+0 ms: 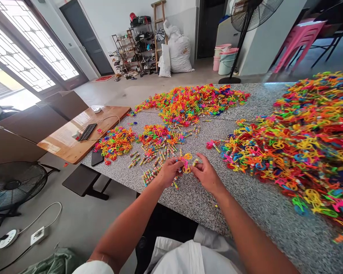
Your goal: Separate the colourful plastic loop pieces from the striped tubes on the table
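Observation:
My left hand (171, 171) is closed on a few yellow and pink looped plastic pieces (186, 163) above the near part of the speckled table. Close on its right, my right hand (206, 174) is closed in a pinch, and the end of a small patterned tube (195, 162) shows at its fingers. Its thumb and fingertip meet the edge of the yellow loop. Below and left of the left hand lie short patterned tubes (148, 177), some in a rough row. Exactly how the pieces join is too small to tell.
A large heap of coloured plastic pieces (311, 140) covers the right of the speckled table (200, 209). Another heap (188, 101) lies at the back, a smaller one (118, 142) at left. A wooden table (65, 133) bears a keyboard (87, 132). A floor fan (14, 186) stands lower left.

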A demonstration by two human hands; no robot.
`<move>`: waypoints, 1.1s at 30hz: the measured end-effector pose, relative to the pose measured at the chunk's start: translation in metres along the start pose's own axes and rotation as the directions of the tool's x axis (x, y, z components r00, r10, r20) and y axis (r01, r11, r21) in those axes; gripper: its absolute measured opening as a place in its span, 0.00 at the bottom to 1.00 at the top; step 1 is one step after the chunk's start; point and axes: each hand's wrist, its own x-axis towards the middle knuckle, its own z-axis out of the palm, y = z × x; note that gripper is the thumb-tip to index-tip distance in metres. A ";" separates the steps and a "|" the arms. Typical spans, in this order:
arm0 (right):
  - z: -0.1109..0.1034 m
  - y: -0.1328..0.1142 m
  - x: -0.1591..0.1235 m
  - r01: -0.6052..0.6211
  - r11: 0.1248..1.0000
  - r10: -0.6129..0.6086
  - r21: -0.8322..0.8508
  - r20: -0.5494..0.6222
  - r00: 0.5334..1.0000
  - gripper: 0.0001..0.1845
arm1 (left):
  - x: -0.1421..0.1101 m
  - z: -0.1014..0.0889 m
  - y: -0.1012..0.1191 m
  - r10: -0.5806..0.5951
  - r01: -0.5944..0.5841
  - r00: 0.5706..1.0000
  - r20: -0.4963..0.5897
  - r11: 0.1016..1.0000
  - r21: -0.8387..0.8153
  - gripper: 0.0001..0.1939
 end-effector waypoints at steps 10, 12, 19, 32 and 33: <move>-0.005 0.001 -0.012 0.129 0.977 -0.132 -0.169 -0.006 0.991 0.20 | 0.000 -0.004 -0.002 0.053 -0.050 0.998 -0.023 0.993 0.103 0.18; -0.005 0.000 -0.014 0.148 0.967 -0.158 -0.208 -0.029 0.987 0.21 | 0.001 -0.004 -0.002 0.065 -0.062 0.998 -0.025 0.990 0.125 0.18; -0.003 0.008 -0.015 0.158 0.978 -0.168 -0.134 -0.062 0.984 0.22 | 0.002 -0.003 -0.004 0.120 -0.114 0.993 -0.012 0.968 0.222 0.18; -0.005 0.008 -0.019 0.194 0.971 -0.203 -0.139 -0.051 0.978 0.18 | -0.003 0.000 0.002 0.140 -0.103 0.989 -0.048 0.884 0.456 0.15; -0.006 0.008 -0.019 0.202 0.968 -0.211 -0.147 -0.046 0.976 0.18 | -0.003 0.000 0.002 0.155 -0.105 0.986 -0.061 0.863 0.495 0.15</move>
